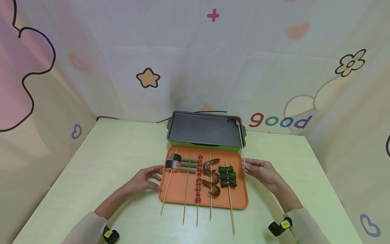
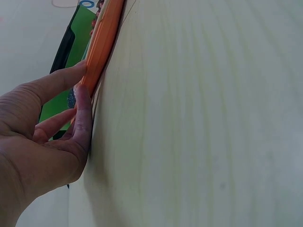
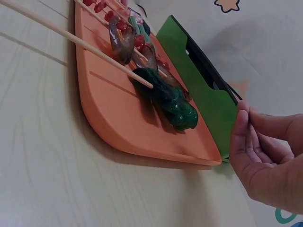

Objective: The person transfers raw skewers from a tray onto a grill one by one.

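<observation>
My right hand [image 1: 262,172] pinches the lower end of a thin wooden skewer [image 1: 241,139] between thumb and fingertips. A dark reddish, curled piece of food [image 1: 234,119] at its far end lies over the back right corner of the black griddle plate [image 1: 201,127]. At the left rim of the orange tray [image 1: 240,200], my left hand [image 1: 144,179] touches the edge with spread fingers; the left wrist view shows the fingertips [image 2: 81,71] against the tray's side. On the tray lie shrimp [image 1: 213,176], green rolled vegetable [image 1: 228,177] and red-piece [image 1: 198,179] skewers.
Left on the tray are a skewer with black-and-pale rolls [image 1: 173,165] and one with green stalks [image 1: 189,165]. Several skewer ends stick out past the front rim. The griddle's green base [image 3: 199,90] stands directly behind the tray, with a black cord [image 1: 163,120] at its left.
</observation>
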The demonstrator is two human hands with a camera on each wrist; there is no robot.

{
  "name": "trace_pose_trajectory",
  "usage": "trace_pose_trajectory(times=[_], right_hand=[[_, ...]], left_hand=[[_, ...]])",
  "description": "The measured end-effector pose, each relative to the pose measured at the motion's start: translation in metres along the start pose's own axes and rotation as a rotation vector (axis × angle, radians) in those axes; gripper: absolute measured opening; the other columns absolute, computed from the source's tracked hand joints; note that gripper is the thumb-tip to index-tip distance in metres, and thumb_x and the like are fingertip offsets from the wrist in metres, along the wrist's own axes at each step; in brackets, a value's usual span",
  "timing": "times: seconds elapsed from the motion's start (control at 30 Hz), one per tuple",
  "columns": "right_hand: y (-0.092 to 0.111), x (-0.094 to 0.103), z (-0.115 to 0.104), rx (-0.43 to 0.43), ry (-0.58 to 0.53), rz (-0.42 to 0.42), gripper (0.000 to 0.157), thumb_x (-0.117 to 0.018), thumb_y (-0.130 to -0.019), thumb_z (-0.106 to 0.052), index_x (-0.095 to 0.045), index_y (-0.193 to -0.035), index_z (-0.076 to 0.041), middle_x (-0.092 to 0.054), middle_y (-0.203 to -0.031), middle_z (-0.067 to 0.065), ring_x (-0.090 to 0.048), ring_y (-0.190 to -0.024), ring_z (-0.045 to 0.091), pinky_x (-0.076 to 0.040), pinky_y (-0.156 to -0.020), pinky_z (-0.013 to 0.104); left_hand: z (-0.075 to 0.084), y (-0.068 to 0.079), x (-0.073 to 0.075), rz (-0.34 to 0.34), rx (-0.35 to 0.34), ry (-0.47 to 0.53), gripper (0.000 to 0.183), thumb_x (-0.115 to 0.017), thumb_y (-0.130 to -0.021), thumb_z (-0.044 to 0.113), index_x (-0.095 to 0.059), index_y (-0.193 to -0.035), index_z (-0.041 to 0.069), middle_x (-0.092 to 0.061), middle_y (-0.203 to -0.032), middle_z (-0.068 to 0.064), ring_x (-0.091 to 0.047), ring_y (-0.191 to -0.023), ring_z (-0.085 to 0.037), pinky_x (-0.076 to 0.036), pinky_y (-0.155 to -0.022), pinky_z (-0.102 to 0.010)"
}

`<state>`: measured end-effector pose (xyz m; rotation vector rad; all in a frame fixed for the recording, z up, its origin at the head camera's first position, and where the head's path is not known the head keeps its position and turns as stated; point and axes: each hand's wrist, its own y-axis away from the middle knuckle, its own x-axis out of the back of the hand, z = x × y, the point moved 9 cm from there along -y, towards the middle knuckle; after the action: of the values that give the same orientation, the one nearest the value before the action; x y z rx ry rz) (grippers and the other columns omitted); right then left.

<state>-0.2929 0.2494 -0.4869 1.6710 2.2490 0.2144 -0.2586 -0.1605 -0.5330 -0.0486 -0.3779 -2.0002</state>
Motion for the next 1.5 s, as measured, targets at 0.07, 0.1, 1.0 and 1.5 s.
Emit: trace_pose_trajectory(times=[0.07, 0.1, 1.0, 1.5], right_hand=[[0.001, 0.0, -0.001, 0.002, 0.009, 0.002, 0.058, -0.06, -0.101, -0.004, -0.035, -0.148, 0.02, -0.077, -0.107, -0.004, -0.074, -0.1, 0.008, -0.057, -0.093, 0.024], [0.001, 0.0, -0.002, 0.003, 0.011, 0.004, 0.059, -0.061, -0.101, -0.005, -0.035, -0.148, 0.02, -0.077, -0.108, -0.003, -0.074, -0.1, 0.009, -0.057, -0.093, 0.024], [0.069, -0.026, 0.03, 0.053, 0.349, -0.039, 0.054, -0.068, -0.099, -0.016, -0.051, -0.137, 0.018, -0.072, -0.125, 0.017, -0.073, -0.104, 0.005, -0.058, -0.093, 0.028], [0.105, -0.054, 0.094, -0.061, 0.152, -0.229, 0.051, -0.067, -0.098, -0.01, -0.05, -0.132, 0.025, -0.078, -0.111, 0.01, -0.076, -0.096, 0.011, -0.06, -0.085, 0.025]], left_hand=[[0.002, 0.0, 0.0, -0.004, -0.008, -0.001, 0.078, -0.079, -0.086, 0.007, -0.042, -0.153, -0.001, -0.053, -0.141, -0.025, -0.06, -0.114, -0.021, -0.054, -0.085, -0.023], [0.003, 0.0, 0.0, -0.005, -0.012, 0.0, 0.078, -0.079, -0.086, 0.006, -0.041, -0.153, -0.001, -0.053, -0.141, -0.025, -0.061, -0.114, -0.022, -0.054, -0.085, -0.023], [0.007, 0.003, -0.002, -0.021, -0.037, 0.017, 0.079, -0.078, -0.086, 0.004, -0.038, -0.154, -0.003, -0.05, -0.142, -0.028, -0.059, -0.115, -0.025, -0.054, -0.084, -0.023], [0.003, 0.003, -0.001, -0.003, -0.022, -0.011, 0.078, -0.08, -0.086, 0.007, -0.041, -0.154, 0.0, -0.051, -0.144, -0.025, -0.06, -0.115, -0.023, -0.053, -0.087, -0.024]])
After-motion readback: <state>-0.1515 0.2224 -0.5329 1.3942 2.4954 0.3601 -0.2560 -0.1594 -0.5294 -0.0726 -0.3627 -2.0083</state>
